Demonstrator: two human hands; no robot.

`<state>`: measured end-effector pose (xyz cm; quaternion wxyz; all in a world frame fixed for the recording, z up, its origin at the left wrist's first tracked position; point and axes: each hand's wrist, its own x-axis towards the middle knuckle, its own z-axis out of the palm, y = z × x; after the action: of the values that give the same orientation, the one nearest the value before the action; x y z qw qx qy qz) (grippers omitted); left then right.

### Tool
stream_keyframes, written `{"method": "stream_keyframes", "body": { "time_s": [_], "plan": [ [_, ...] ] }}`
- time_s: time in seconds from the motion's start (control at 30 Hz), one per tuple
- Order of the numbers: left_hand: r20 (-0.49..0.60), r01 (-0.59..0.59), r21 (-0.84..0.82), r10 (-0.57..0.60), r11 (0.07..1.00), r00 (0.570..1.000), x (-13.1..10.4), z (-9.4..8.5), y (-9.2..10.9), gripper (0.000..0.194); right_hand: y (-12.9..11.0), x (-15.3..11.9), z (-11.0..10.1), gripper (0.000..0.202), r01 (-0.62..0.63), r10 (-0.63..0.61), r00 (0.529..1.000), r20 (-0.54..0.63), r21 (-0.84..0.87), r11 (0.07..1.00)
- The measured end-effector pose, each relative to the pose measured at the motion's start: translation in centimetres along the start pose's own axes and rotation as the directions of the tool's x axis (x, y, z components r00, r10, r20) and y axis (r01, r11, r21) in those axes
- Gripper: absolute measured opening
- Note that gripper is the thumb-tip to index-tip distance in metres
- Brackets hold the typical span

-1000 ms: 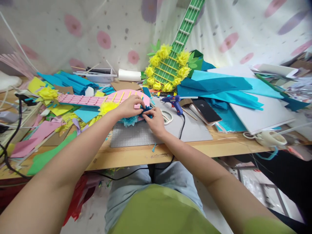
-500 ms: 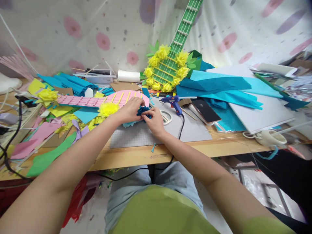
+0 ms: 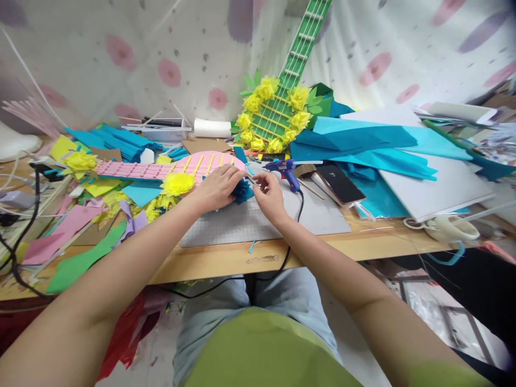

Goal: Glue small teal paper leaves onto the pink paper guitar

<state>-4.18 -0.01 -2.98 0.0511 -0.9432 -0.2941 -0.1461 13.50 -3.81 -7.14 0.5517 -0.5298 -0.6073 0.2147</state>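
My left hand (image 3: 220,188) is closed on a dark blue paper flower (image 3: 242,192) with ruffled edges, at the lower edge of a pink paper guitar (image 3: 206,161). The palm and fingers hide part of the flower and the guitar's body. Just to the right, my right hand (image 3: 270,198) has its fingers curled around scissors (image 3: 250,177). Only a thin grey part of them shows, pointing toward my left fingertips; the handles are mostly covered. A yellow paper flower (image 3: 177,184) sits on the guitar, left of my hands.
A blue glue gun (image 3: 287,172) lies right of my right hand, its black cord running off the front edge. Beyond are a phone (image 3: 339,183), blue paper sheets (image 3: 363,142) and a white cup (image 3: 451,228). A green paper guitar (image 3: 278,113) stands behind; paper scraps (image 3: 86,255) cover the left.
My right hand has moved off the blue flower to the right and taken hold of the scissors that lay on the mat. My left hand keeps the flower, now turned more outward.
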Motion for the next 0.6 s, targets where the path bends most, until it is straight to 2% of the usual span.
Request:
{"method": "stream_keyframes", "body": {
  "time_s": [0.23,0.43,0.6],
  "plan": [
    [0.05,0.009,-0.061,-0.005,0.998,0.999,-0.5,-1.3,-0.9,0.06,0.9,0.4,-1.5,0.02,-0.043,0.043,0.999,-0.007,0.018,0.999],
    [0.022,0.056,-0.1,-0.054,0.993,0.998,-0.6,-0.8,-1.4,0.051,1.6,0.6,-1.7,0.019,-0.083,0.081,0.996,0.027,0.08,0.993],
    [0.058,0.053,-0.032,-0.051,0.998,0.997,-0.3,-0.7,-1.2,0.051,2.2,0.5,-1.3,0.018,-0.097,0.094,0.995,0.036,0.091,0.991]
  ]
}}
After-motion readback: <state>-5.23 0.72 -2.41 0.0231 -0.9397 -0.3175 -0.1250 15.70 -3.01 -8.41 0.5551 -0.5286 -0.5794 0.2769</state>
